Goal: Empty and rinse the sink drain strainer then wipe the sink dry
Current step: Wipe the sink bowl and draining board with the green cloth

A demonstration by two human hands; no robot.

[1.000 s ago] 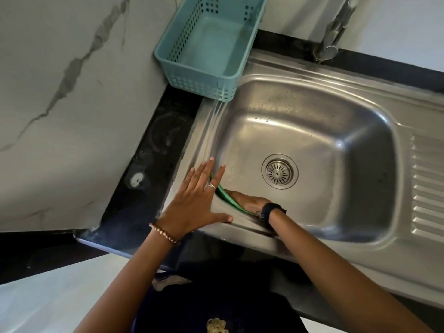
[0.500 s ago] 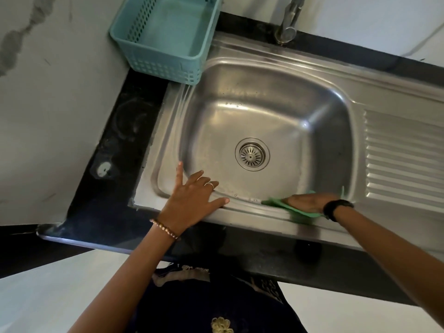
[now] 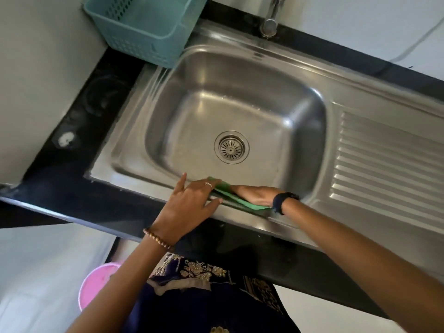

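Green cloth [image 3: 242,200] lies long along the sink's [image 3: 153,181] near edge, pressed flat under the right hand [image 3: 254,194]. The left hand [image 3: 186,205] rests spread just beside it. The strainer [image 3: 231,147] sits in the drain, beyond the cloth.

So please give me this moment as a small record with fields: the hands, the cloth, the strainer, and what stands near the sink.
left hand: the left hand rests flat on the sink's near rim, fingers spread
right hand: the right hand presses the green cloth on that rim
sink: steel, ribbed drainboard at its right
strainer: seated in the drain, no debris visible
basket: teal, at the far left corner
tap: behind the basin, no water running
stage: wiping
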